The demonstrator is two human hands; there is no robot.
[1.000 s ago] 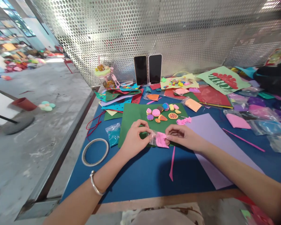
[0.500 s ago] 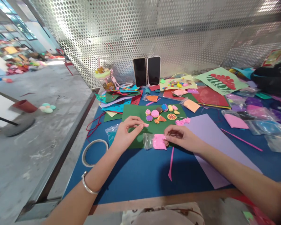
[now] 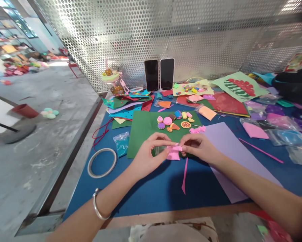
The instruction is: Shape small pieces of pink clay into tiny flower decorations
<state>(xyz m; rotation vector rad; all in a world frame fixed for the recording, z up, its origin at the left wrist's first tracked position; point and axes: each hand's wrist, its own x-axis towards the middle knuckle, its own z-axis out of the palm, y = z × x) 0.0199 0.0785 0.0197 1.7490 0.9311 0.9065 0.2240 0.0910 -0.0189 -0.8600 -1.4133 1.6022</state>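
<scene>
My left hand (image 3: 151, 153) and my right hand (image 3: 196, 148) meet over the front edge of a green felt sheet (image 3: 143, 131). Between them lies a small clear bag of pink clay (image 3: 173, 154). Both hands pinch at its top edge, fingers closed on it. Behind the hands, several small clay pieces (image 3: 175, 121) shaped like sweets lie on the green sheet. A thin pink strip (image 3: 184, 175) lies on the blue table (image 3: 153, 188) just in front of the bag.
A tape ring (image 3: 102, 163) and a bag of teal clay (image 3: 121, 144) lie to the left. A lilac sheet (image 3: 231, 148) lies under my right forearm. Two phones (image 3: 159, 74) lean on the perforated metal wall. Coloured sheets and clay bags crowd the back and right.
My left hand let go of the bag and drew back half a second ago, then returned to it. Now both hands pinch the bag's top together.
</scene>
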